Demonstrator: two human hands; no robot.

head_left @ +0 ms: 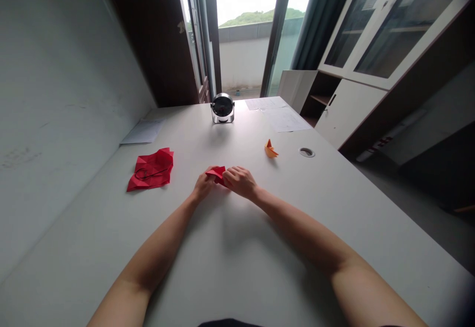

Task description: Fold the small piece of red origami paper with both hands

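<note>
A small folded piece of red paper (218,173) is held between my two hands, just above the middle of the white table. My left hand (205,183) grips its left side, with the fingers partly behind the paper. On the other side my right hand (240,180) is closed, its curled fingers pressing the right part of the paper. The fingertips of both hands are partly hidden. To the right and farther off stands a folded orange paper shape (270,149) with pointed tips.
Creased red sheets (152,161) lie at left with dark scissors (143,174) on top. A round black and silver device (222,108) stands at the back. White papers (285,118) lie back right, another paper (143,131) back left. A round hole (307,152) pierces the table (334,208).
</note>
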